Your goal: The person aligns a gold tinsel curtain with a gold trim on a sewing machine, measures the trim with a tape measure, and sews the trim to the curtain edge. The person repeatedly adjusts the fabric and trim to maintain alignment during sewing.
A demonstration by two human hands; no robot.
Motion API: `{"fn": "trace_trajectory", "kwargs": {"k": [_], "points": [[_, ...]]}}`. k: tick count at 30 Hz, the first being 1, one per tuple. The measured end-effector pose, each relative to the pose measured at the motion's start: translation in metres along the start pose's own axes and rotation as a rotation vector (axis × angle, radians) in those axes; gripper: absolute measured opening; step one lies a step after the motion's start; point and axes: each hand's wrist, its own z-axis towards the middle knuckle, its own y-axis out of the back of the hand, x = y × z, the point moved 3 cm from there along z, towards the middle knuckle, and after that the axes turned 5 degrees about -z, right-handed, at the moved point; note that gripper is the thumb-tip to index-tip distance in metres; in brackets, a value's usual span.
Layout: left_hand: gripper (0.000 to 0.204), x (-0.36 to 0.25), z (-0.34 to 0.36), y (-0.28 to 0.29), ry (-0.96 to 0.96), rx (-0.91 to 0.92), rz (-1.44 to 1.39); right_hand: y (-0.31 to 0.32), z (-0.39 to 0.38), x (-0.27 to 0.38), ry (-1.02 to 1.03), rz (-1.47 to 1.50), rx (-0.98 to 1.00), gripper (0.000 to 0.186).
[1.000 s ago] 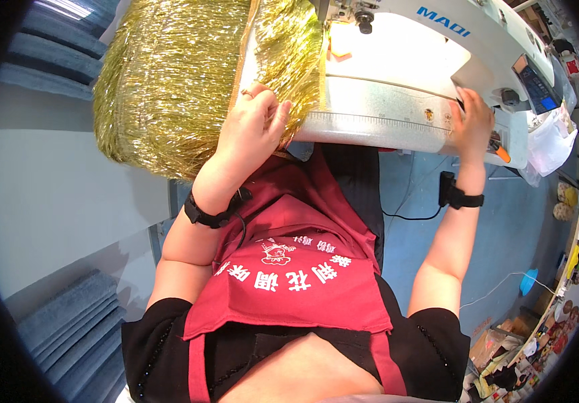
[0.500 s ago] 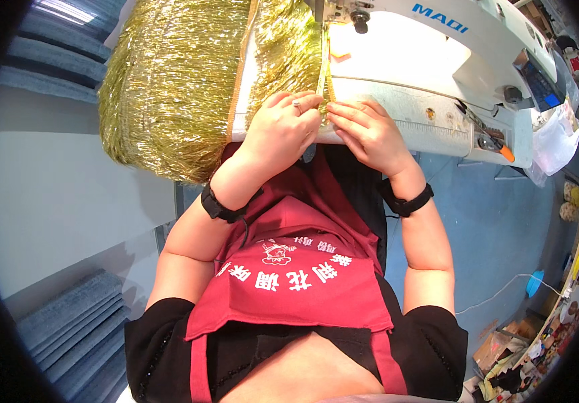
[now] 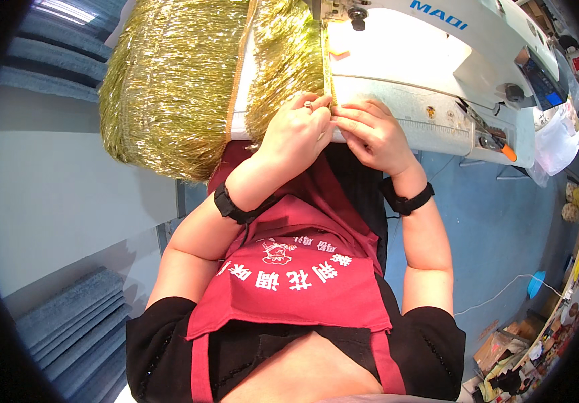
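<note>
L hand (image 3: 295,136) pinching gold fringe (image 3: 172,87), R hand (image 3: 380,138) at its edge, grip unclear, wht plastic bag (image 3: 555,146), contents unclear

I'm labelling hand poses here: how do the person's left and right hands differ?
The left hand wears a ring; the right hand shows none. The left hand's fingers are curled; the right hand's are straighter. The left hand overlaps the gold fringe; the right hand overlaps the pale machine bed. Both have fingertips by the narrow edging and black wristbands.
</note>
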Motion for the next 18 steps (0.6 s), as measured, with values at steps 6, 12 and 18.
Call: {"fn": "trace_trajectory", "kwargs": {"k": [6,12,18], "points": [[0.017,0.0018,-0.0006,-0.0063,0.004,-0.032,-0.056,0.0005,0.0005,0.0007,0.023,-0.007,0.039,0.028],[0.023,0.0002,0.0008,-0.0055,0.01,-0.037,-0.064,-0.0011,-0.0006,-0.0006,0.034,-0.025,0.037,0.027],[0.022,-0.0018,0.0017,-0.0043,0.0,-0.047,-0.056,-0.001,-0.0006,-0.0012,0.016,-0.013,0.056,0.028]]}}
